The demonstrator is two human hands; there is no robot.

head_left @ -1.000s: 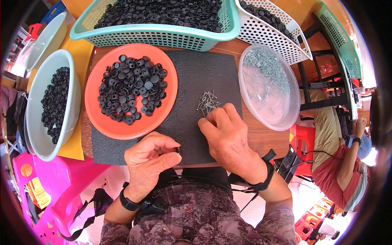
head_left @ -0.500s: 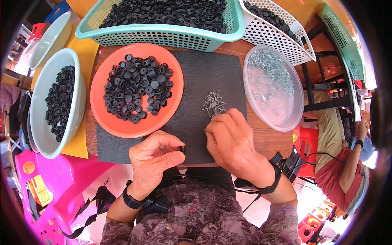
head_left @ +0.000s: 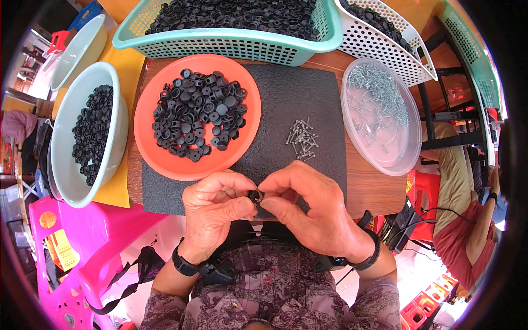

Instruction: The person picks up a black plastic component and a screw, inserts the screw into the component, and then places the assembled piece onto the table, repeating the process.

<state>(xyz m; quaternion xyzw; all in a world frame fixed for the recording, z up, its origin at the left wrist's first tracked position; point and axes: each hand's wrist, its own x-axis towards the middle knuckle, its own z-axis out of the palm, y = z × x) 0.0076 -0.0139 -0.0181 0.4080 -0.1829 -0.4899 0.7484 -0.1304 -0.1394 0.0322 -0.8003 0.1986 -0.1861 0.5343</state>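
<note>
My left hand (head_left: 217,212) pinches a small round black plastic part (head_left: 253,196) between thumb and forefinger, above the near edge of a black mat (head_left: 275,104). From the other side my right hand (head_left: 311,206) meets it, thumb and fingertips pinched close against the part. Whatever sits in that right pinch is too small and hidden to make out. Just beyond the right hand, a small pile of screws (head_left: 302,137) lies on the mat. To the left, an orange-red plate (head_left: 144,132) holds many similar black plastic parts (head_left: 198,113).
A clear oval tub (head_left: 379,159) with more screws stands at the right. Behind are a teal basket (head_left: 231,47) and a white basket (head_left: 385,49) of black parts. A pale basin (head_left: 121,137) of small black parts is at the left. Another person (head_left: 467,231) sits at right.
My right hand has left the screw pile and come left and nearer, to the black part in my left hand. The whole view has shifted slightly.
</note>
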